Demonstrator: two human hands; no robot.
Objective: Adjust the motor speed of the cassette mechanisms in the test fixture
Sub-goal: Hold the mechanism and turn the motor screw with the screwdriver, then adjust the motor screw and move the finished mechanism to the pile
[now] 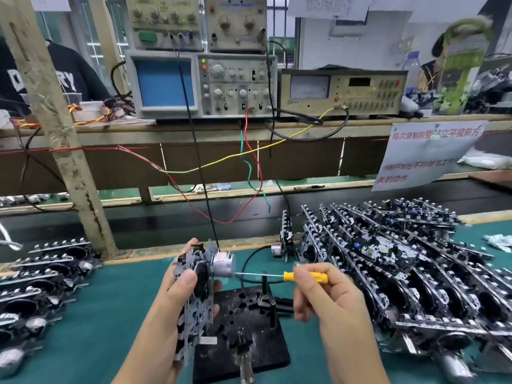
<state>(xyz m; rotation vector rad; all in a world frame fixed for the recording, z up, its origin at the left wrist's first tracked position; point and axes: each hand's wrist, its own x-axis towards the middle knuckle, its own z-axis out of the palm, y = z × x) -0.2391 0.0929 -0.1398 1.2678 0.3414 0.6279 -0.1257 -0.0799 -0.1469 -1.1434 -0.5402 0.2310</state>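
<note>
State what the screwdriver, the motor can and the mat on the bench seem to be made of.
Screwdriver: handle looks like glossy yellow plastic, shaft thin bright metal, likely steel.
Motor can: smooth silvery metal with a dull sheen and a paper-like label.
Mat: matte green, probably rubber or vinyl; hard to tell.

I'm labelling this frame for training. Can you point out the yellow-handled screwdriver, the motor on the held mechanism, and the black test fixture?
screwdriver [306, 276]: head view, on the yellow handle.
motor [224, 264]: head view, on its silver side.
test fixture [266, 347]: head view, on bare black base plate.
</note>
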